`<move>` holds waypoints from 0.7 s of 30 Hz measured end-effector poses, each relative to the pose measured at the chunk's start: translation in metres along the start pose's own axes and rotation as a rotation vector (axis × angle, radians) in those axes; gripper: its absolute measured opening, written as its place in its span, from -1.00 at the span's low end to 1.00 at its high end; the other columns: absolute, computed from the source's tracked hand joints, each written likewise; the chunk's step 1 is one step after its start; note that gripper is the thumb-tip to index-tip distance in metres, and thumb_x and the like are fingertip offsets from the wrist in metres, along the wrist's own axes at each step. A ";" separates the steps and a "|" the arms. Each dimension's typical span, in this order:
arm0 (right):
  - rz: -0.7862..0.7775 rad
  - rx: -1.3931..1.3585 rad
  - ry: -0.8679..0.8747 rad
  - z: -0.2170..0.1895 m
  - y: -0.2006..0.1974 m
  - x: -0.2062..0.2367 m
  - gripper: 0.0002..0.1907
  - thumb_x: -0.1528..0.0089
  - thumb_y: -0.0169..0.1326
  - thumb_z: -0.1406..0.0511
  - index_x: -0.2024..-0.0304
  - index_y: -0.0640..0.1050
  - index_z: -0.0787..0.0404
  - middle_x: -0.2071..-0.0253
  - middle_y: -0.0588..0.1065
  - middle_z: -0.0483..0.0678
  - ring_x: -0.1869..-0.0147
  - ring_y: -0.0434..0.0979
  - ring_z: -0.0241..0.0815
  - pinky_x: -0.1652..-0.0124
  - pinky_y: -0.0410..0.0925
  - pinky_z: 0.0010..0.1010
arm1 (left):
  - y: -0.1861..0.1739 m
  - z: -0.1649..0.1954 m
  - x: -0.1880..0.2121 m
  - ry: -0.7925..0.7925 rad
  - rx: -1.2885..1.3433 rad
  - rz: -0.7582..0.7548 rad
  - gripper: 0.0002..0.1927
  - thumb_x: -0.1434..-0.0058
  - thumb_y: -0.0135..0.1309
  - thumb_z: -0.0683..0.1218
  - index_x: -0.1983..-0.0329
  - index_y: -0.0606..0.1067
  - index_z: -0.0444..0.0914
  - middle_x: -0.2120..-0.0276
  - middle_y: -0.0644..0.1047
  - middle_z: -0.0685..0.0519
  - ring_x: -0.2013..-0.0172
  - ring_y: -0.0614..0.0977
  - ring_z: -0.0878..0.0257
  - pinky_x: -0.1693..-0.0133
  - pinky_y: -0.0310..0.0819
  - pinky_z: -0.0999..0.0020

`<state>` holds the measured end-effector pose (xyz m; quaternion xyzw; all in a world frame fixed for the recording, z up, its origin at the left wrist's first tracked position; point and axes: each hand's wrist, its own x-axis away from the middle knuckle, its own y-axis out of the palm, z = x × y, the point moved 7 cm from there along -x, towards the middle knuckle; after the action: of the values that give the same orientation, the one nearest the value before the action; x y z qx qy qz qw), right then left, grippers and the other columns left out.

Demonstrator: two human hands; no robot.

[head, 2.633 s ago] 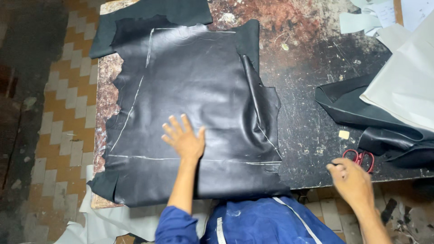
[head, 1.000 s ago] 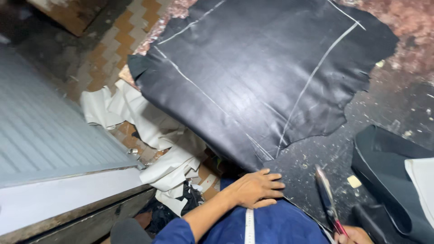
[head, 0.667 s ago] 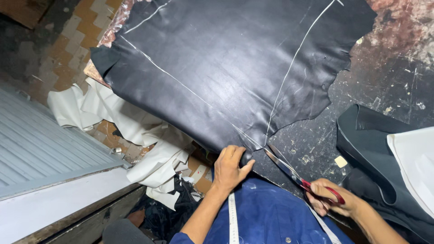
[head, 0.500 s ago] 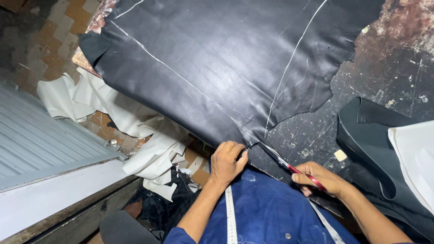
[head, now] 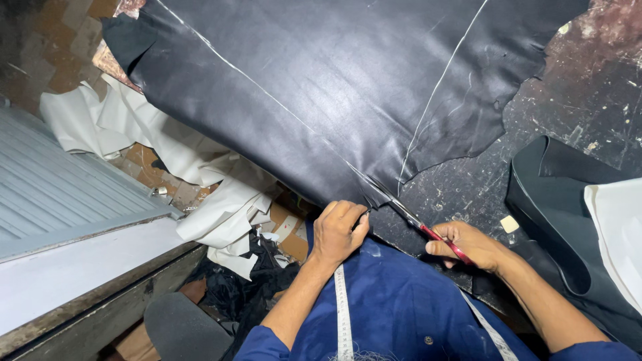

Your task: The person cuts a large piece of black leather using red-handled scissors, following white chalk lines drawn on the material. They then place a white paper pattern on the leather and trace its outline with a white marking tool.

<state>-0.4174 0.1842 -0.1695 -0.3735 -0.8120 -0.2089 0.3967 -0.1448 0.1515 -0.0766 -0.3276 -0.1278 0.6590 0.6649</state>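
gripping the near edge of the black leather sheet (head: 321, 87), the left hand (head: 338, 230) is curled closed, fingers pinching the sheet's edge right by the corner where the white chalk line (head: 267, 93) runs down to it. right hand (head: 468, 244) is closed around the red handles of the scissors (head: 408, 214); blades point up and away from that hand toward the left hand, tips at the sheet edge just beside the left fingers, on the chalk line. blades look slightly parted, hard to tell how far. leather spreads away from both hands across the dark scuffed worktable (head: 582, 87), a second chalk line (head: 438, 87) runs above the right hand. white measuring tape (head: 342, 307) hangs over the blue shirt between the forearms. right of the right hand: folded black material (head: 555, 200) with a white sheet (head: 618, 227) on it, small pale chalk piece (head: 509, 224) just above the right wrist. left of the left hand, below the table edge: white scrap pieces (head: 221, 207) piled on the tiled floor.
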 end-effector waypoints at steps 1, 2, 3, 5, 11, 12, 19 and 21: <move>0.010 0.005 0.011 0.001 0.000 0.001 -0.58 -0.13 0.32 0.08 0.55 0.43 0.18 0.63 0.36 -0.19 0.59 0.37 -0.35 0.54 0.22 -0.47 | 0.000 -0.001 0.001 -0.003 0.001 0.000 -0.87 -0.10 0.24 -0.15 0.27 0.62 -0.20 0.36 0.56 0.09 0.33 0.59 0.15 0.30 0.50 0.27; 0.021 0.011 0.022 0.002 0.000 0.001 -0.58 -0.13 0.33 0.09 0.57 0.43 0.18 0.64 0.37 -0.18 0.61 0.37 -0.35 0.56 0.22 -0.47 | 0.000 -0.002 0.001 -0.003 -0.001 0.004 -0.87 -0.10 0.24 -0.15 0.27 0.62 -0.20 0.37 0.56 0.09 0.32 0.59 0.15 0.30 0.50 0.27; 0.039 0.039 0.045 0.002 0.000 0.002 -0.58 -0.12 0.33 0.10 0.58 0.44 0.19 0.66 0.38 -0.17 0.63 0.37 -0.34 0.57 0.21 -0.46 | 0.000 -0.002 0.001 -0.003 -0.002 0.008 -0.87 -0.10 0.24 -0.15 0.27 0.62 -0.20 0.37 0.56 0.09 0.32 0.59 0.15 0.30 0.51 0.27; 0.079 0.094 0.091 0.001 0.001 0.005 -0.60 -0.12 0.34 0.11 0.60 0.48 0.21 0.70 0.40 -0.15 0.68 0.37 -0.31 0.60 0.19 -0.44 | 0.001 -0.003 0.001 -0.006 -0.005 0.006 -0.87 -0.09 0.25 -0.15 0.27 0.62 -0.20 0.37 0.56 0.09 0.32 0.59 0.15 0.30 0.50 0.26; 0.108 0.149 0.137 -0.018 0.004 0.009 -0.61 -0.12 0.33 0.14 0.62 0.52 0.24 0.70 0.46 -0.11 0.68 0.40 -0.29 0.59 0.20 -0.43 | -0.004 -0.001 -0.002 -0.004 0.004 0.018 -0.86 -0.08 0.25 -0.16 0.27 0.61 -0.21 0.38 0.55 0.08 0.34 0.59 0.13 0.32 0.50 0.25; 0.091 0.120 0.100 -0.024 0.005 0.005 -0.60 -0.13 0.32 0.13 0.62 0.51 0.23 0.69 0.45 -0.13 0.66 0.40 -0.31 0.58 0.23 -0.44 | -0.006 0.000 -0.001 0.005 0.014 0.031 -0.86 -0.08 0.25 -0.17 0.27 0.61 -0.21 0.38 0.55 0.08 0.34 0.59 0.14 0.32 0.51 0.25; 0.080 0.050 0.030 -0.060 0.012 -0.030 -0.61 -0.13 0.32 0.09 0.58 0.48 0.18 0.65 0.39 -0.16 0.62 0.38 -0.34 0.55 0.28 -0.46 | -0.014 0.009 -0.002 0.029 0.053 0.063 -0.86 -0.11 0.24 -0.17 0.24 0.61 -0.20 0.36 0.56 0.10 0.35 0.64 0.18 0.34 0.53 0.30; 0.109 0.117 0.058 -0.066 0.012 -0.030 -0.61 -0.09 0.36 0.09 0.58 0.51 0.19 0.68 0.42 -0.13 0.64 0.38 -0.31 0.58 0.25 -0.43 | -0.014 0.006 -0.004 0.012 0.030 0.032 -0.87 -0.10 0.25 -0.16 0.26 0.63 -0.19 0.37 0.58 0.13 0.37 0.64 0.20 0.37 0.52 0.31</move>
<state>-0.3635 0.1366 -0.1534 -0.3873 -0.7896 -0.1499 0.4518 -0.1379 0.1500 -0.0622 -0.3235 -0.1088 0.6694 0.6598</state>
